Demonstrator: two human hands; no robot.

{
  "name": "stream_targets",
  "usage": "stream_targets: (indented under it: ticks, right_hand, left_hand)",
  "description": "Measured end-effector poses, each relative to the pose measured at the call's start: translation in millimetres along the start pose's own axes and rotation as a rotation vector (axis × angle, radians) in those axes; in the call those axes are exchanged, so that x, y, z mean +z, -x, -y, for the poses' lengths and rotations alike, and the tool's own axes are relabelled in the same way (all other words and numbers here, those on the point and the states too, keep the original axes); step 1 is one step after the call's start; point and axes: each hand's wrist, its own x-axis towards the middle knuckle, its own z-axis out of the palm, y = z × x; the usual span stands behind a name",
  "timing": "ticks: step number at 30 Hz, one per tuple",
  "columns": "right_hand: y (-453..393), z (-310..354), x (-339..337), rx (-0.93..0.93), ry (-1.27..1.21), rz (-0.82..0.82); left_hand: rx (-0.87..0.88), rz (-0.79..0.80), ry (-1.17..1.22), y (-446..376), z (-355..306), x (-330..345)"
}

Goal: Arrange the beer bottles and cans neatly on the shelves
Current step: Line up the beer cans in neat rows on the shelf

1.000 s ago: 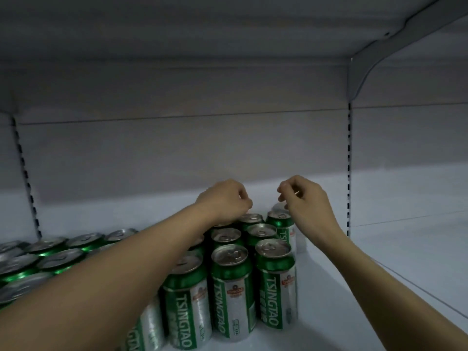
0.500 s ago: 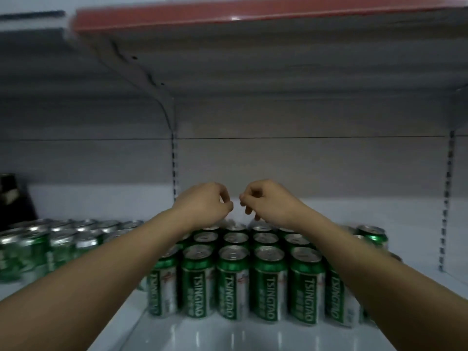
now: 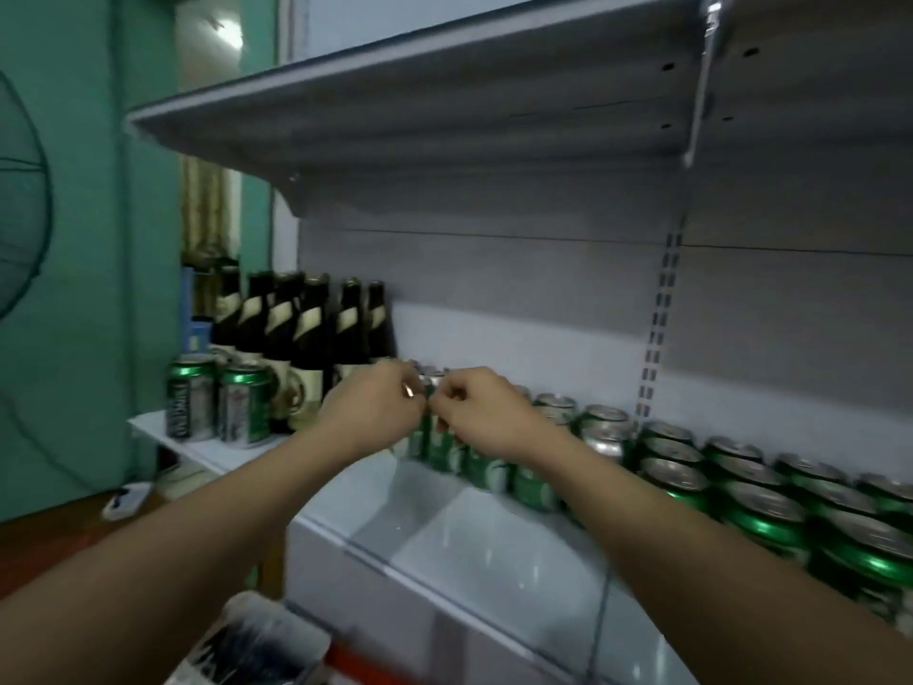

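Observation:
Green Tsingtao beer cans (image 3: 761, 516) stand in tight rows along the white shelf (image 3: 444, 546), from the middle to the right edge. Two more cans (image 3: 244, 405) stand apart at the shelf's left end, in front of several dark beer bottles (image 3: 309, 333) with cream labels. My left hand (image 3: 375, 407) and my right hand (image 3: 479, 412) are raised side by side, knuckles almost touching, just in front of the leftmost cans of the row (image 3: 486, 469). The fingers of both hands are curled in. I see nothing held in either. The cans behind the hands are partly hidden.
An upper shelf (image 3: 444, 116) hangs low over the cans. A slotted metal upright (image 3: 657, 338) runs down the back panel. Left of the shelving are a green wall and a fan guard (image 3: 20, 190). A box (image 3: 257, 645) sits below the front edge.
The view has swung left, bringing the bottles and the shelf's left end into sight. My hands have drawn closer together and now nearly touch.

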Motion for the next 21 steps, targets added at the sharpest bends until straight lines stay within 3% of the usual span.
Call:
stream_targets:
  ticks: [7, 15, 21]
  right_hand:
    - [-70, 32, 124, 0.039, -0.220, 0.164]
    - [-129, 51, 220, 0.094, -0.395, 0.151]
    - [-138, 54, 255, 0.073, -0.517, 0.125]
  left_hand:
    - [-0.286, -0.356, 0.203, -2, 144, -10]
    - [-0.402, -0.341, 0.422, -15, 226, 13]
    - [-0.370, -0.366, 0.285, -22, 240, 34]
